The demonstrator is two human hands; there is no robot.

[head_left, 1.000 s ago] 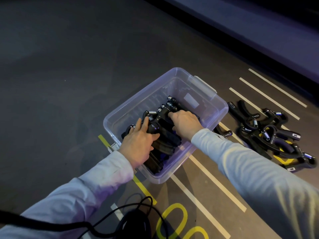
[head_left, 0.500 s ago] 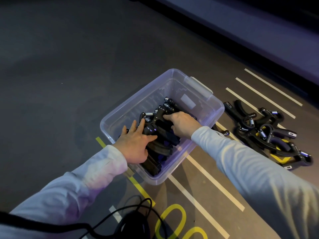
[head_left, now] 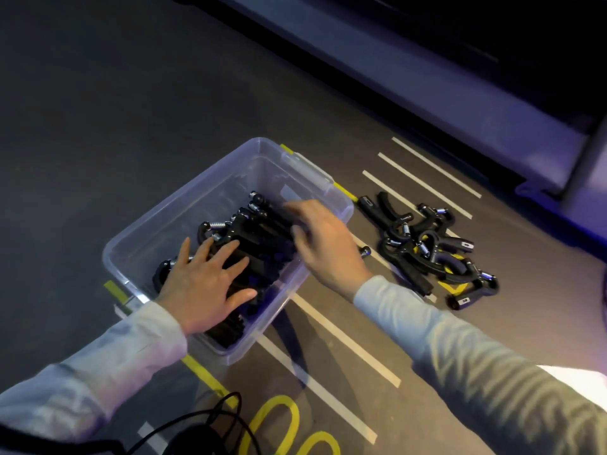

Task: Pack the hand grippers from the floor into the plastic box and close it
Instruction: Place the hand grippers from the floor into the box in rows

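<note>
1. While the left hand (head_left: 203, 284) lies flat with its fingers spread and nearly straight, its palm and fingers press down on the packed hand grippers (head_left: 256, 244) inside the plastic box (head_left: 184, 205); it grasps none of them.
2. Under those fingers lie black handles, and just beyond the fingertips stand a silver spring and round black knobs of the same packed row.
3. The right hand (head_left: 325, 247) hovers over the box's right rim, blurred, its fingers loosely bent and pointing left toward the far end of the packed row; whether the fingertips touch a gripper cannot be told, and nothing shows in its grasp.
4. The box is clear plastic, open-topped, standing on the dark floor (head_left: 98, 110); a latch tab (head_left: 312, 169) sits on its far wall, beyond the right hand's fingers.
5. To the right of the right hand, well apart from its fingers, a loose pile of hand grippers (head_left: 430, 251) lies on the floor across white stripes (head_left: 423, 182) and a yellow marking.
6. One black knob (head_left: 365, 250) shows on the floor just beside the right wrist, between box and pile.
7. Both arms wear pale long sleeves (head_left: 476, 366).
8. Near the left sleeve, at the bottom edge, a black cable (head_left: 210, 418) loops over yellow tape (head_left: 207, 376) and a painted yellow curve.
</note>
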